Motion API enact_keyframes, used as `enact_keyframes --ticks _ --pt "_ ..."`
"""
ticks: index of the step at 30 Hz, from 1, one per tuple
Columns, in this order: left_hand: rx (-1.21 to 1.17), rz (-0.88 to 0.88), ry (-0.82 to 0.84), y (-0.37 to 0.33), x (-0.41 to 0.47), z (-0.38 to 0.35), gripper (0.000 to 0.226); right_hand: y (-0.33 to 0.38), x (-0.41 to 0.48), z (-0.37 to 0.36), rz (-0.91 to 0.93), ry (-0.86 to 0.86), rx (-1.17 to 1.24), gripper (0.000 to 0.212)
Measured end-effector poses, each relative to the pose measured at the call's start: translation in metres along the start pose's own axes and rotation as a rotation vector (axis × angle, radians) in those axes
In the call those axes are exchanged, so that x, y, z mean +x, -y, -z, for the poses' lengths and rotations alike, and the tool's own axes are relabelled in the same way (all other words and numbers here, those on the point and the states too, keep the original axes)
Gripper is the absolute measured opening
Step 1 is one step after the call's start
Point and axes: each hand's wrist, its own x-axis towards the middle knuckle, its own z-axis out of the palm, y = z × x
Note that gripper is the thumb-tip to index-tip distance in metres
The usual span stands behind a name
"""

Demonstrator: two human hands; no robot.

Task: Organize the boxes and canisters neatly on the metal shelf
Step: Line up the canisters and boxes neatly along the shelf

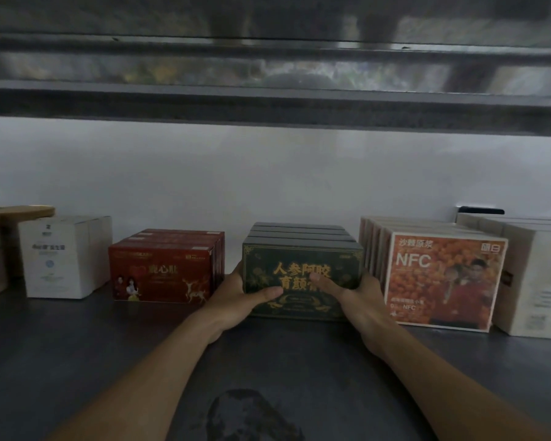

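I have my left hand (236,297) and right hand (360,294) gripping the front dark green gold-lettered box (303,275), thumbs across its face; next I'd square it against its row on the metal shelf (77,345).

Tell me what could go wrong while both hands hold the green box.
1. The right hand sits in the narrow gap beside the orange box; it may knock that row askew.
2. Pushing the green box back could shove the green boxes behind it out of line.
3. The left hand is close to the red boxes and might nudge them.
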Motion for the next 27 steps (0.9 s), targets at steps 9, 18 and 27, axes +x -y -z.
enact_keyframes --ticks 9,18,27 --pt "-0.01 0.006 0.001 -0.001 0.0 -0.002 0.047 0.002 -0.001 0.0 -0.042 -0.008 0.031 0.062" --pt "0.056 0.004 -0.025 -0.002 -0.008 -0.002 0.062 0.008 -0.023 0.004 -0.046 -0.065 -0.247 0.057" --pt "0.662 0.08 -0.377 -0.01 -0.056 -0.008 0.042 0.027 -0.072 0.053 0.104 -0.281 -0.718 0.031"
